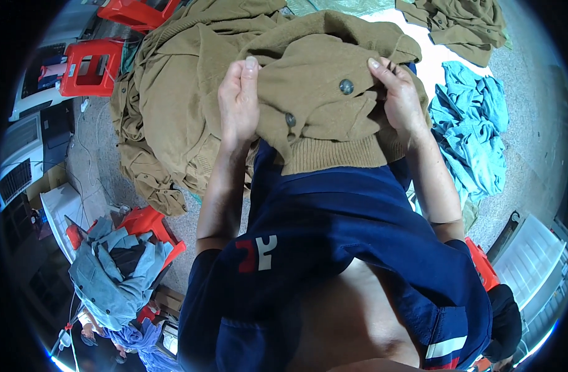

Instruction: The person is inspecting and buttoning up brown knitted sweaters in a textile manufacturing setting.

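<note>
A brown cardigan (324, 65) is lying across the person's lap, with its ribbed hem (336, 156) resting on the navy clothes (333, 198) and its far side leaning against a large brown pile (175, 93). The left hand (239, 102) is pinching one edge of the knit, thumb on top; the right hand (400, 96) is pinching the opposite side between thumb and bent forefinger. The remaining fingers are curling under or behind the cloth, so how firmly they are pressing is hard to tell. Between the hands, a big dark button (346, 86) is facing up, and a smaller-looking button (290, 119) is sitting lower, near a fold. As for progress, this piece is seemingly being handled midway: its upper part is stretching fairly smooth between the hands, while the part above the hem is bunching in creases and not yet lying flat. Plenty appears to be left, since the brown pile is sprawling loosely on the left, another brown bundle (460, 25) is lying at the upper right, and crumpled turquoise clothes (470, 124) are spreading below that bundle, none of them looking neatly stacked.
</note>
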Tool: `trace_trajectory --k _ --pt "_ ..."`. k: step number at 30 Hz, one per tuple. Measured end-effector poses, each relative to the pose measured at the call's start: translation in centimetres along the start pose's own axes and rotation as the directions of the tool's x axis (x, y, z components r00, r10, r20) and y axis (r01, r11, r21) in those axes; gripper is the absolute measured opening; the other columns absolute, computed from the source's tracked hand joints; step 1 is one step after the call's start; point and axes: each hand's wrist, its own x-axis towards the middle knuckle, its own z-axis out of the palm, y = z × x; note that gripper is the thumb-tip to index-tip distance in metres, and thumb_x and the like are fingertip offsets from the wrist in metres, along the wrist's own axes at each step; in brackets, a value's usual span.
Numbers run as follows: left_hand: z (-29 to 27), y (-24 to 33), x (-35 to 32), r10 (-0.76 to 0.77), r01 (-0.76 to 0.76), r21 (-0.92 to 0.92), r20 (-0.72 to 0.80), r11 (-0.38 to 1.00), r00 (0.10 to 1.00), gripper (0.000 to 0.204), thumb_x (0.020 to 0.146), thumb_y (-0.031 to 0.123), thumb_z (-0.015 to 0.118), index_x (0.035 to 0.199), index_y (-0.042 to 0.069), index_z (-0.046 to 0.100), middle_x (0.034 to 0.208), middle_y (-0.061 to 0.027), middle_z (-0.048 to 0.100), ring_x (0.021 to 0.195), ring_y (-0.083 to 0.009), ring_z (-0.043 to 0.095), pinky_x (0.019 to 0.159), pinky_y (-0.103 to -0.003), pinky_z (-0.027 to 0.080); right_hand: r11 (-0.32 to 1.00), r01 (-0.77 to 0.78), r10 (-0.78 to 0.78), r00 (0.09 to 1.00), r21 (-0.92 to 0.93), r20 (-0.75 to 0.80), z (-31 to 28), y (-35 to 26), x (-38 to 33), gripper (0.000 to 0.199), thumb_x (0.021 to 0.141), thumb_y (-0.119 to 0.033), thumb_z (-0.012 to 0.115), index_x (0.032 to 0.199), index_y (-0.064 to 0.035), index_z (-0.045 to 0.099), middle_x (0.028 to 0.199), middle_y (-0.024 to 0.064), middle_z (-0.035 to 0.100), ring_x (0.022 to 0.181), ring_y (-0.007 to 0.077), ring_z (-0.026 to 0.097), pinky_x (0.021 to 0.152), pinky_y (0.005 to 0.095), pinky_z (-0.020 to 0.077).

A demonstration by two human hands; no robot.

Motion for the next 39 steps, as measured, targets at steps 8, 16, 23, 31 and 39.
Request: trace_trajectory --k 8,16,23,31,39 --pt "2.2 2.0 -2.7 0.231 -0.33 0.442 0.262 0.834 0.937 0.104 0.072 0.026 0.083 0.149 0.001 0.017 0.141 -0.0198 0.035 0.132 -0.032 0.038 0.113 -0.042 0.03 0.944 -0.003 0.048 0.991 0.33 -0.127 -4.4 1.6 3.4 0.028 0.097 -0.02 0.056 0.114 0.0015 0.06 0.099 0.0085 0.066 0.082 0.0148 0.064 0.072 0.0285 0.0535" --pt "2.0 0.8 -3.2 0.036 0.081 -0.367 0.301 0.927 0.953 0.098 0.067 -0.022 0.051 0.152 0.006 0.012 0.122 -0.0138 0.054 0.12 -0.0249 0.052 0.102 -0.035 0.044 0.925 -0.015 0.081 0.984 0.38 -0.159 -4.0 1.2 2.4 0.033 0.097 -0.021 0.057 0.118 0.0041 0.057 0.108 0.014 0.066 0.095 0.0226 0.066 0.088 0.038 0.0543" --pt "1.0 3.7 -4.3 -0.013 0.127 -0.494 0.227 0.86 0.974 0.09 0.067 -0.02 0.047 0.149 0.0 0.014 0.108 -0.0126 0.056 0.105 -0.0193 0.056 0.099 -0.032 0.042 0.916 0.004 0.044 0.993 0.4 -0.11 -5.2 2.9 3.4 0.032 0.094 -0.025 0.061 0.114 -0.0001 0.062 0.104 0.0101 0.067 0.096 0.0208 0.066 0.087 0.0379 0.0542" --pt "-0.4 1.6 -5.0 -0.152 0.435 -0.606 0.46 0.667 0.875 0.088 0.068 -0.015 0.049 0.15 0.002 0.023 0.133 -0.0099 0.049 0.124 -0.0158 0.048 0.104 -0.032 0.039 0.94 0.031 0.029 0.985 0.34 -0.169 -4.1 1.8 2.9 0.016 0.097 -0.02 0.055 0.094 -0.0046 0.059 0.082 0.0021 0.061 0.064 0.0094 0.054 0.052 0.0217 0.0416" --pt "-6.6 -3.4 -3.4 -0.318 0.432 -0.036 0.621 0.901 0.716 0.073 0.078 0.007 0.071 0.142 -0.002 0.038 0.123 -0.0094 0.054 0.096 -0.0115 0.051 0.086 -0.023 0.043 0.415 0.739 -0.215 0.647 -0.531 0.732 2.0 1.5 -3.5 0.011 0.088 -0.015 0.061 0.089 -0.0048 0.057 0.073 0.0158 0.064 0.069 0.0297 0.068 0.059 0.0424 0.0518"
